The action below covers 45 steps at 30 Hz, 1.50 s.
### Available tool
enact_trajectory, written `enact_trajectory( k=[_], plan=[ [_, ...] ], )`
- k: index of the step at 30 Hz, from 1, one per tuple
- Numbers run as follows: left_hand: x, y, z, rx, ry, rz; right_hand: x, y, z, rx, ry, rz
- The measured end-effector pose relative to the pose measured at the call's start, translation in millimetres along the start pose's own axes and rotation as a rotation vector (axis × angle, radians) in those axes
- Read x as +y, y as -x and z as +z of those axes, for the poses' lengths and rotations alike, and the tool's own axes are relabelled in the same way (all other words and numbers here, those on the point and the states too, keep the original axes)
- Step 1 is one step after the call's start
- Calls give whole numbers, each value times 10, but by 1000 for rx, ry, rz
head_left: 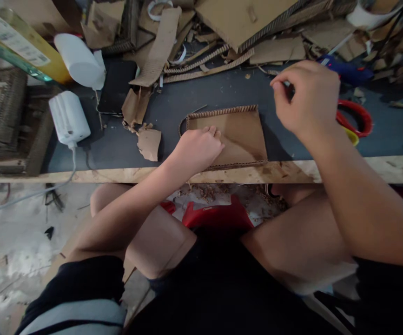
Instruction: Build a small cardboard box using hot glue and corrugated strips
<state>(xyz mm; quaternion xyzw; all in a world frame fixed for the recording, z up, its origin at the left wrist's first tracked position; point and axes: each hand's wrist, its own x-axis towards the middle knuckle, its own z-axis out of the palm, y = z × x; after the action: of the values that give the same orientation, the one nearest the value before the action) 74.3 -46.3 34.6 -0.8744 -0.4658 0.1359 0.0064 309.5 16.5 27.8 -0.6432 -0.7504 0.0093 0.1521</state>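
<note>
A shallow rectangular cardboard tray (pixel 243 135) lies near the table's front edge, with corrugated strips standing along its back and front sides. My left hand (pixel 201 148) is closed at its left end, fingers curled over the cardboard; that end is partly hidden under the hand. A thin strip (pixel 181 126) bends outward beside the tray's back left corner. Raised to the right of the tray, my right hand (pixel 304 95) has thumb and forefinger pinched together. Whatever is in that pinch, if anything, cannot be made out. Behind this hand lies a blue glue gun (pixel 349 70).
Red-handled scissors (pixel 360 118) lie right of my right hand. Cardboard scraps (pixel 278 50) crowd the back. At left are a white power adapter (pixel 69 118), a black phone (pixel 117 86), a white cup (pixel 79 60), a bottle of yellow liquid (pixel 23 42) and layered cardboard pieces (pixel 2 116).
</note>
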Motion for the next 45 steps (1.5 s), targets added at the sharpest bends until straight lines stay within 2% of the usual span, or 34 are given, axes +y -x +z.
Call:
enact_trajectory(
  k=[5,9,15,17,21,25,29,33,36,38,39,41,42,43,45],
  plan=[
    [54,15,6,-17,6,-47,-142,65,-17,-84,152,138],
    [146,77,-43,-31,-1,-133,-208,79,-13,-105,189,146],
    [284,172,-134,-153,-4,-289,-291,177,-88,-169,175,155],
    [309,175,-132,-168,5,-294,-343,229,-109,-239,138,185],
    [323,160,-115,-144,7,-345,-432,302,-140,-501,91,240],
    [328,128,-119,-126,15,-355,-376,301,-136,-723,87,285],
    [344,96,-93,-144,17,-300,-245,292,-91,-829,53,285],
    [285,90,-46,-39,-1,-227,-216,312,-95,-873,-78,236],
    [95,66,-81,-1,53,-146,-219,311,-116,-805,-214,321],
    [-124,35,-121,10,173,-213,-195,291,-106,-673,-308,382],
    [-257,19,-133,96,229,-314,-176,276,-91,-575,-326,385],
    [-540,-10,-128,279,295,-493,-141,248,-50,-342,-277,328],
    [-674,-20,-110,314,324,-543,-130,237,-29,-239,-218,279],
    [-794,-28,-84,309,346,-570,-126,232,-9,-169,-159,226],
    [-965,-39,-26,225,376,-567,-142,241,20,-146,-81,135]
  ],
)
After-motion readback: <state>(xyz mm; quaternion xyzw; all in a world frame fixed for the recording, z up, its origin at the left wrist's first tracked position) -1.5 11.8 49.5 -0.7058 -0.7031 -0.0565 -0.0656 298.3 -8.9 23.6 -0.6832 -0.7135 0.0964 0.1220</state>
